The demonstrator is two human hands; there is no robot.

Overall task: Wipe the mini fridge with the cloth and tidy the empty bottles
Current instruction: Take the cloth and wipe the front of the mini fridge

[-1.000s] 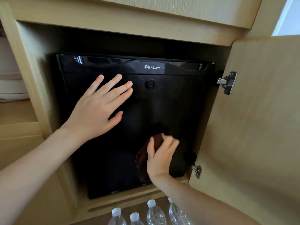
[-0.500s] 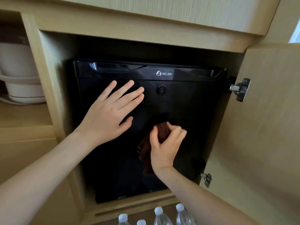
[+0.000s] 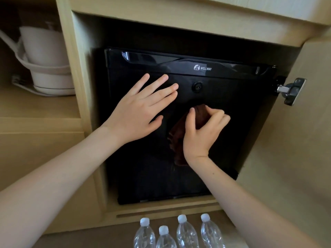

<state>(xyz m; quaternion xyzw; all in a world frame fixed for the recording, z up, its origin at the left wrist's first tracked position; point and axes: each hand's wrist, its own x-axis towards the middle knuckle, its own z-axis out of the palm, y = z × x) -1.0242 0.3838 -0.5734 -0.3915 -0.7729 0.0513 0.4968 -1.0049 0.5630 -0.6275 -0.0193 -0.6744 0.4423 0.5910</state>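
left hand [image 3: 141,111] flat, bracing fridge [image 3: 241,122] | right hand [image 3: 200,133] pinching cloth [image 3: 176,140] mid-door | risk: loose pinch, cloth drops toward near bottles [image 3: 179,233]

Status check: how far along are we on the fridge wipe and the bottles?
Done: the cabinet door stands open, exposing the mini fridge. In hand: the right hand grips the brown cloth against the middle of the fridge front, while the left hand lies flat on it, fingers spread. How much has been wiped cannot be told. Left: the four capped bottles stand below, no hand on them.
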